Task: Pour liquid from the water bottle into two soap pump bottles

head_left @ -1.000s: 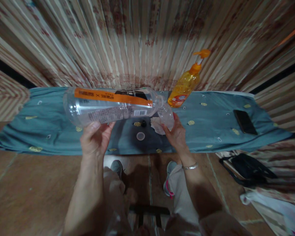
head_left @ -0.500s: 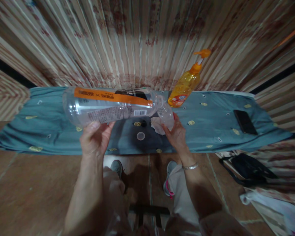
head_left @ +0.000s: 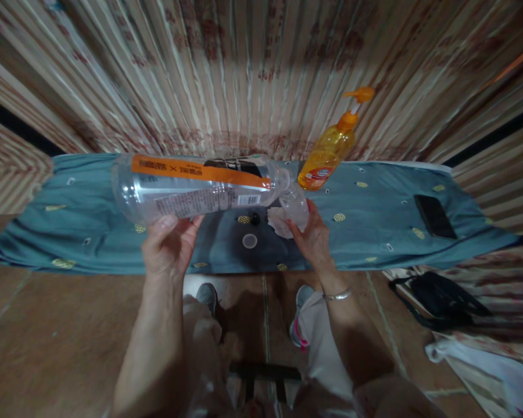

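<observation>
A large clear plastic bottle (head_left: 192, 186) with an orange and silver label lies sideways in the air, its neck toward the right. My left hand (head_left: 169, 241) is closed around its underside near the base. In my right hand (head_left: 311, 235) is a small clear plastic bottle (head_left: 295, 206), tilted, its upper end against the big bottle's mouth. Whether liquid passes between them I cannot tell. Below them on the cloth are a crumpled white tissue (head_left: 279, 222), a small black cap (head_left: 255, 219) and a round translucent lid (head_left: 250, 241).
An orange pump bottle (head_left: 326, 154) stands behind my right hand. A black phone (head_left: 434, 216) lies at the right on the teal cloth (head_left: 375, 220). Pleated curtains (head_left: 244, 75) rise behind the table. A black bag (head_left: 444, 299) sits low at the right.
</observation>
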The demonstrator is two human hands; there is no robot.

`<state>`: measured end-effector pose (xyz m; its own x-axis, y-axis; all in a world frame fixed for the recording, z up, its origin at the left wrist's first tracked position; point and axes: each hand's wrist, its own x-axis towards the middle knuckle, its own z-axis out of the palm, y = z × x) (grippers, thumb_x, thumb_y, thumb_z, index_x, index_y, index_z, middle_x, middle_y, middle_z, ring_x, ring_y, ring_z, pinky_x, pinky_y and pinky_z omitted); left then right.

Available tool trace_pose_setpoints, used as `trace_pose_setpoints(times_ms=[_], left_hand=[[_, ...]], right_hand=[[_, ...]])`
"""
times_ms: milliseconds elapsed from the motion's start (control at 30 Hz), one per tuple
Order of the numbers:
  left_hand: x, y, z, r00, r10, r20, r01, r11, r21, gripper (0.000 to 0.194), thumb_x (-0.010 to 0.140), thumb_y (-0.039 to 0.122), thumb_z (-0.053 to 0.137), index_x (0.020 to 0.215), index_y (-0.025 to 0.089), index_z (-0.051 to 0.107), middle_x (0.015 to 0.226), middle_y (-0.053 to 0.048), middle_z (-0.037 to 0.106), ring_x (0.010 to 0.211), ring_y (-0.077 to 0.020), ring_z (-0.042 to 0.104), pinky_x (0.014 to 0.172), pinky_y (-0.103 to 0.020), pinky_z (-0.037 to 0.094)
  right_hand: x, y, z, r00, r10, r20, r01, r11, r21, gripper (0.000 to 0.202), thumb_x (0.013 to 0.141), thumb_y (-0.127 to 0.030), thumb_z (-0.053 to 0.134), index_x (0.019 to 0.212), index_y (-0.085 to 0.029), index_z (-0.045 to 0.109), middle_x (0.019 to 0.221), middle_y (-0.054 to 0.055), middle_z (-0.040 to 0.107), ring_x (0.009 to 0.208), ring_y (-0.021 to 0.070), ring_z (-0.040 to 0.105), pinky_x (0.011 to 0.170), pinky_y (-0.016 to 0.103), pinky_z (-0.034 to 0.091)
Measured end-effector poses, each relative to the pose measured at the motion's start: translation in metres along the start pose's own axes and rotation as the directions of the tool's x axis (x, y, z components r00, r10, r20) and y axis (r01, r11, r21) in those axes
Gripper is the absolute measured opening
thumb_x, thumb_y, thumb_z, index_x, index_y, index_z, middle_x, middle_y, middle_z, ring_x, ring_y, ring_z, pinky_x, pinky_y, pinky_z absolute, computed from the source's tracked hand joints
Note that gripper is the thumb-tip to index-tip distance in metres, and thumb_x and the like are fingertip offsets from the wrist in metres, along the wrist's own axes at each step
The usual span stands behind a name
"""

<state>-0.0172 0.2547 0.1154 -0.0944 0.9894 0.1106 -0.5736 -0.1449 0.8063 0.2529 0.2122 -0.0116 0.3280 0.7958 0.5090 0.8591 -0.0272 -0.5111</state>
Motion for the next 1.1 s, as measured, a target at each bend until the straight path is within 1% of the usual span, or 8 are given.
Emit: trace_pose_setpoints(times_ms=[233,367,500,767,833,967,1100], left_hand=[[-0.0003,0.0005,0.0002,1.0,-0.008,-0.014,0.008,1.0,-0.01,0.036,0.049,0.025,0.088,0.079,0.028,0.069,0.076,0.002,0.073,0.104,-0.0282,0.072,0.092,-0.04,0.061],[-0.0003,0.0004,-0.0011,1.0,-0.007,0.0,0.007,1.0,-0.029,0.035,0.05,0.023,0.089,0.079,0.029,0.069,0.071,0.004,0.071,0.103,-0.0272,0.072,0.093,-0.041,0.062],[0.0,0.0001,-0.0021,1.0,-0.006,-0.001,0.006,0.999,-0.038,0.036,0.05,0.023,0.089,0.079,0.029,0.069,0.07,0.004,0.07,0.102,-0.0259,0.073,0.094,-0.04,0.062],[0.0012,-0.001,-0.0014,1.0,-0.002,-0.014,0.002,1.0,-0.008,0.035,0.049,0.025,0.087,0.08,0.029,0.07,0.07,0.004,0.071,0.098,-0.0279,0.073,0.098,-0.048,0.06],[0.0013,-0.0012,-0.0009,1.0,-0.003,-0.016,0.003,1.0,0.001,0.036,0.049,0.026,0.087,0.08,0.029,0.071,0.072,0.003,0.072,0.1,-0.0288,0.073,0.097,-0.049,0.06],[0.0013,-0.0016,-0.0003,1.0,-0.001,-0.01,0.001,1.0,0.004,0.037,0.049,0.03,0.088,0.082,0.028,0.071,0.084,0.001,0.076,0.105,-0.0296,0.071,0.099,-0.048,0.059],[0.0016,-0.002,-0.0006,1.0,-0.009,-0.019,0.009,1.0,0.0,0.039,0.047,0.03,0.09,0.082,0.028,0.071,0.084,0.001,0.076,0.104,-0.0288,0.072,0.097,-0.046,0.06]], right_hand=[[-0.0002,-0.0015,-0.0005,1.0,0.021,0.002,-0.021,1.0,0.003,0.074,0.092,-0.062,0.05,0.145,-0.011,0.043,0.137,0.024,0.063,0.121,0.0333,0.067,0.099,0.051,0.056],[-0.0001,-0.0013,-0.0008,0.999,0.03,0.016,-0.03,0.999,0.015,0.073,0.093,-0.06,0.052,0.147,-0.013,0.041,0.137,0.023,0.064,0.122,0.0335,0.066,0.101,0.052,0.055],[0.0003,-0.0007,-0.0011,1.0,0.013,0.012,-0.013,1.0,0.018,0.074,0.092,-0.06,0.053,0.146,-0.01,0.042,0.134,0.026,0.064,0.121,0.0349,0.066,0.1,0.052,0.055],[0.0005,-0.002,0.0,1.0,0.011,-0.003,-0.011,1.0,0.017,0.075,0.093,-0.062,0.05,0.144,-0.009,0.044,0.136,0.026,0.062,0.12,0.0337,0.066,0.1,0.052,0.055],[0.0005,-0.0016,0.0003,1.0,0.006,0.0,-0.006,1.0,0.025,0.075,0.093,-0.062,0.051,0.145,-0.009,0.043,0.136,0.026,0.062,0.121,0.0332,0.066,0.101,0.053,0.054],[0.0003,-0.0007,0.0007,1.0,0.02,0.019,-0.021,0.998,0.057,0.075,0.092,-0.06,0.053,0.147,-0.011,0.041,0.137,0.024,0.062,0.123,0.0336,0.064,0.102,0.054,0.054],[0.0008,-0.0003,0.0021,0.999,0.022,0.03,-0.024,0.997,0.08,0.074,0.092,-0.059,0.054,0.148,-0.012,0.041,0.14,0.023,0.06,0.126,0.0339,0.063,0.104,0.055,0.053]])
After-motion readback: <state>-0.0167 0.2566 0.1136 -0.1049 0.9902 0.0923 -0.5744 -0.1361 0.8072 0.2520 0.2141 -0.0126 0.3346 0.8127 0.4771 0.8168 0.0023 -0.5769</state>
